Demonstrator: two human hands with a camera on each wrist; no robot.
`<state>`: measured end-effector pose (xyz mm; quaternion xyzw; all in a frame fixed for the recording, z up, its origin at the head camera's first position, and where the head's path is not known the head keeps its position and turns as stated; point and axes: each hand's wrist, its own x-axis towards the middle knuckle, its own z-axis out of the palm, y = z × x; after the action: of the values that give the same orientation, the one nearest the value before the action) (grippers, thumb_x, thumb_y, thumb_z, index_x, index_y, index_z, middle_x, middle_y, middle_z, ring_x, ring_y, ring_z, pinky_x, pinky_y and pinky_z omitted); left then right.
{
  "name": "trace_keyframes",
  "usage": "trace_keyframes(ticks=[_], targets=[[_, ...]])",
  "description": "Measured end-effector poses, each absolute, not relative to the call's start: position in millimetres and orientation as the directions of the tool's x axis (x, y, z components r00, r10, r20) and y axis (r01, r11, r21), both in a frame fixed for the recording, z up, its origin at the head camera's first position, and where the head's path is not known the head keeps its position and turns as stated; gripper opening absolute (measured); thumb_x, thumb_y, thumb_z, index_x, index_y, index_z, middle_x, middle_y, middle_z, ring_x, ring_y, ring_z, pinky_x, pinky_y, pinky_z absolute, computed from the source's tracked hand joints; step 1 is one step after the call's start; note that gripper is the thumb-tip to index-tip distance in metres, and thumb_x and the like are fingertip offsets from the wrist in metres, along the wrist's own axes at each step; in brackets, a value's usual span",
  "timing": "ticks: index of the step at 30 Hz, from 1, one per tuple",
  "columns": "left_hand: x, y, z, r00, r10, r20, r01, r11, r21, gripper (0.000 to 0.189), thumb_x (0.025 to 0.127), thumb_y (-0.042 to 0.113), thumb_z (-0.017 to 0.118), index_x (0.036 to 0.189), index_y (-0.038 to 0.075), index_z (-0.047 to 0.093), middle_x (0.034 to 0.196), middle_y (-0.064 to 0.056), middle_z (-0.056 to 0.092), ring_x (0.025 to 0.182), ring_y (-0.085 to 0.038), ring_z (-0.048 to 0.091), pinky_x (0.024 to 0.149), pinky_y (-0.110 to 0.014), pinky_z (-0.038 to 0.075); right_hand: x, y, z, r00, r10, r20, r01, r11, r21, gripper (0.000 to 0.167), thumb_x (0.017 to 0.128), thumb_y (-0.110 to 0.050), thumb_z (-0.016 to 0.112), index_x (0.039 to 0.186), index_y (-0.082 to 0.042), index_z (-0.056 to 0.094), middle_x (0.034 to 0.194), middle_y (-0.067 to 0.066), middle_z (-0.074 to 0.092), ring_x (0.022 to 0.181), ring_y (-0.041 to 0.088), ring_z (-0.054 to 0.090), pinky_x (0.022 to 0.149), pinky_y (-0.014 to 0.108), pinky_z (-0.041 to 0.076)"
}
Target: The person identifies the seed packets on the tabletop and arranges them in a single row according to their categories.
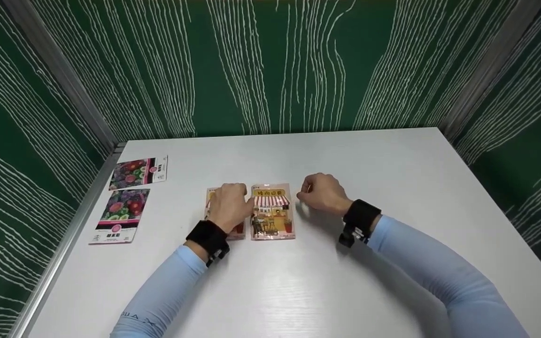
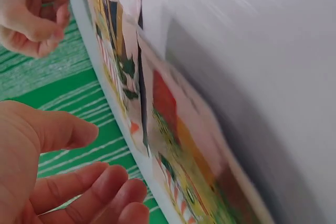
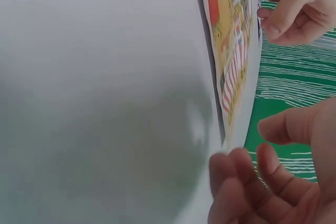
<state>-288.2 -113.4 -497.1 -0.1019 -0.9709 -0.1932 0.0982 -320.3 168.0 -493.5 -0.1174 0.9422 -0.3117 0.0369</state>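
Note:
Two pink packets with a striped-awning shop picture lie side by side on the white table (image 1: 270, 286). My left hand (image 1: 229, 206) is over the left packet (image 1: 238, 232) and hides most of it in the head view. In the left wrist view its thumb and fingers (image 2: 86, 192) are apart, with nothing between them. The right packet (image 1: 273, 213) lies flat between my two hands. Just beyond its right edge is my right hand (image 1: 324, 193), fingers loosely bent. The right wrist view shows a gap between its thumb and fingertips (image 3: 223, 169), holding nothing.
Two flower-picture packets lie at the table's left side, the far one (image 1: 139, 172) turned sideways and the nearer one (image 1: 119, 216) closer to me. Green walls (image 1: 270, 70) with white wavy lines and grey metal posts (image 1: 484, 70) enclose the table's back and sides.

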Motion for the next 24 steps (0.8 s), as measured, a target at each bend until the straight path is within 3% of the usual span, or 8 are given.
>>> trace_keyframes(ticks=[3, 6, 11, 24], targets=[[-289, -121, -496, -0.956, 0.144, 0.254, 0.230, 0.909, 0.347, 0.024, 0.101, 0.022, 0.079, 0.102, -0.001, 0.083, 0.097, -0.020, 0.083, 0.074, -0.032, 0.075, 0.067, -0.049, 0.065, -320, 173, -490, -0.976, -0.219, 0.014, -0.186, 0.791, -0.583, 0.023, 0.097, -0.032, 0.080, 0.101, -0.009, 0.079, 0.098, 0.009, 0.077, 0.088, 0.025, 0.067, 0.074, 0.036, 0.051], [-289, -129, -496, -0.958, 0.123, 0.257, 0.208, 0.918, 0.337, 0.024, 0.100, 0.022, 0.081, 0.106, -0.001, 0.083, 0.099, -0.020, 0.082, 0.086, -0.038, 0.079, 0.074, -0.053, 0.067, -319, 176, -489, -0.978, -0.209, 0.008, -0.175, 0.797, -0.579, 0.037, 0.098, -0.035, 0.079, 0.119, -0.005, 0.078, 0.117, 0.016, 0.079, 0.103, 0.033, 0.073, 0.087, 0.047, 0.058], [-291, -143, -493, -0.966, 0.087, 0.244, 0.172, 0.919, 0.355, 0.035, 0.099, 0.026, 0.082, 0.119, -0.004, 0.082, 0.109, -0.024, 0.080, 0.101, -0.044, 0.078, 0.080, -0.057, 0.068, -319, 182, -488, -0.982, -0.190, 0.000, -0.156, 0.805, -0.572, 0.056, 0.098, -0.040, 0.079, 0.139, -0.003, 0.072, 0.141, 0.022, 0.076, 0.128, 0.043, 0.072, 0.109, 0.060, 0.057], [-295, -186, -492, -0.973, 0.007, 0.229, 0.093, 0.926, 0.366, 0.048, 0.096, 0.030, 0.081, 0.128, -0.007, 0.079, 0.120, -0.031, 0.078, 0.111, -0.050, 0.073, 0.087, -0.066, 0.065, -318, 190, -491, -0.986, -0.168, 0.004, -0.144, 0.835, -0.531, 0.065, 0.096, -0.043, 0.082, 0.144, -0.002, 0.070, 0.136, 0.024, 0.074, 0.125, 0.043, 0.071, 0.106, 0.060, 0.057]])
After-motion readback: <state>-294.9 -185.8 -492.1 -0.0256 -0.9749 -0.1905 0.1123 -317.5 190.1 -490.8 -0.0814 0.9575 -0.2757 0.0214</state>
